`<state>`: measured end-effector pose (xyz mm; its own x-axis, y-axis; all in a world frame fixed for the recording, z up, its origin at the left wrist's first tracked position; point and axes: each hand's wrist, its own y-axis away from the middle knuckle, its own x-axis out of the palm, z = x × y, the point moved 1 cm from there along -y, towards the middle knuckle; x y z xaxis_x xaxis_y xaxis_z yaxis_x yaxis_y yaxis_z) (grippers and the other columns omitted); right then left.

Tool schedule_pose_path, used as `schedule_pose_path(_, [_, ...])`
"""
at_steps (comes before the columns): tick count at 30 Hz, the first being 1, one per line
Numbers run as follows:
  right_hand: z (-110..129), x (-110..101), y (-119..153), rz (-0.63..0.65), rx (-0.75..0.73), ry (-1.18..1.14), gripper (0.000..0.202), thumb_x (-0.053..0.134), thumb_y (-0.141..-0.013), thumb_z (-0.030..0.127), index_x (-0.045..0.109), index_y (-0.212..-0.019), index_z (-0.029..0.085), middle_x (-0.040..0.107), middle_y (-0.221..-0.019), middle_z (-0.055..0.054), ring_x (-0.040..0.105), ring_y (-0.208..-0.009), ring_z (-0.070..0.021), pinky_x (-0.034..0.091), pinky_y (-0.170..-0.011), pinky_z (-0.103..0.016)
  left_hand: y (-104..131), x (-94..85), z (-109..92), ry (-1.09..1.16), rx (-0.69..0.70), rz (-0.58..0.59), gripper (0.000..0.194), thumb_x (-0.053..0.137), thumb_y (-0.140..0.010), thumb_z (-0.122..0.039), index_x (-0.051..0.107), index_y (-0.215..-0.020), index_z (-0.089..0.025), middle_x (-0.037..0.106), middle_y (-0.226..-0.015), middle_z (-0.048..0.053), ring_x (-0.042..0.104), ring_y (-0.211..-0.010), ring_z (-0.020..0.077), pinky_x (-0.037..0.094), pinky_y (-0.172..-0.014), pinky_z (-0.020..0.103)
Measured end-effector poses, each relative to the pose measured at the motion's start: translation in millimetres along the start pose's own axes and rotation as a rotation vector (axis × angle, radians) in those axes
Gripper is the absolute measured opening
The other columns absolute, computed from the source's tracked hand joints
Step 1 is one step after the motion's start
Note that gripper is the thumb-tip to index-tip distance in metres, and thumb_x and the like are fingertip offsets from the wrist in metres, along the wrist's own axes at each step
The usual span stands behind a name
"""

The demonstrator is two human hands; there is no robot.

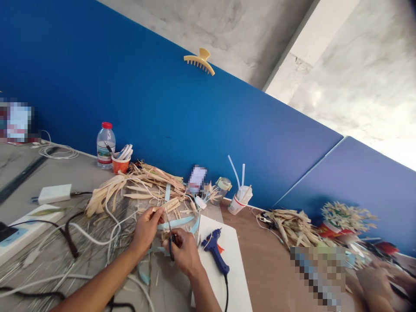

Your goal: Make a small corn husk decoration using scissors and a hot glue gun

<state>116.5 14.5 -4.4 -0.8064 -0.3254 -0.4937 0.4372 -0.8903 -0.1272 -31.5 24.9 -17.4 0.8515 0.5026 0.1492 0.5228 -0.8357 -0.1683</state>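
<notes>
My left hand is closed in a pinch on a small pale piece of dried corn husk, partly hidden by the fingers. Black-handled scissors are in my right hand, fingers wrapped through the handles. Their blades point up and away, close beside my left fingertips. Whether the blades touch the husk I cannot tell. Behind the hands lies a pile of dried husks, with cut bits and light-blue strips around. A blue glue gun rests on a white board right of my right hand.
White cables, thin wires and a power strip cover the left side. At the back stand a bottle, an orange cup and a white cup by the blue partition. Another person's hands are at far right.
</notes>
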Motion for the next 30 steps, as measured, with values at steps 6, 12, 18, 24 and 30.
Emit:
schedule_pose_path(6, [-3,-2,0,0.018,-0.023,0.002,0.016,0.057,-0.073,0.027,0.067,-0.079,0.016,0.053,-0.060,0.002,0.042,-0.054,-0.0107,0.031,-0.050,-0.020,-2,-0.7,7,0.049,-0.008,-0.002,0.028,0.061,-0.072,-0.046,0.063,-0.069,-0.018,0.059,-0.061,-0.001,0.052,-0.057,0.0151,0.043,-0.056,0.026])
schedule_pose_path(12, [-6,-7,-1,0.063,-0.039,-0.017,0.011,0.057,-0.071,0.022,0.067,-0.074,0.017,0.050,-0.057,0.003,0.040,-0.053,-0.0101,0.030,-0.049,-0.020,-2,-1.0,4,0.073,-0.021,-0.002,0.028,0.063,-0.069,-0.046,0.064,-0.067,-0.018,0.057,-0.059,-0.001,0.051,-0.056,0.0155,0.043,-0.054,0.026])
schedule_pose_path(18, [-1,-17,-2,0.095,-0.040,-0.049,0.007,0.056,-0.069,0.017,0.061,-0.065,0.016,0.039,-0.055,0.005,0.032,-0.052,-0.0088,0.025,-0.049,-0.020,-4,-1.7,2,0.060,-0.048,0.012,0.031,0.064,-0.066,-0.050,0.062,-0.063,-0.018,0.056,-0.055,-0.002,0.051,-0.054,0.0153,0.042,-0.054,0.026])
schedule_pose_path(24, [4,-32,1,0.120,0.099,-0.302,0.017,0.061,-0.065,0.023,0.066,-0.080,0.016,0.052,-0.063,0.002,0.042,-0.056,-0.0105,0.031,-0.052,-0.020,-10,-4.7,5,0.081,-0.071,0.001,0.033,0.062,-0.067,-0.049,0.059,-0.063,-0.017,0.056,-0.055,-0.002,0.049,-0.050,0.0133,0.040,-0.051,0.024])
schedule_pose_path(30, [1,-37,4,0.281,0.211,-0.290,0.018,0.066,-0.064,0.030,0.070,-0.076,0.017,0.052,-0.055,0.004,0.040,-0.049,-0.0092,0.029,-0.049,-0.021,-11,-6.5,3,0.049,-0.032,0.017,0.032,0.060,-0.071,-0.047,0.055,-0.058,-0.018,0.055,-0.054,-0.002,0.049,-0.050,0.0127,0.039,-0.051,0.024])
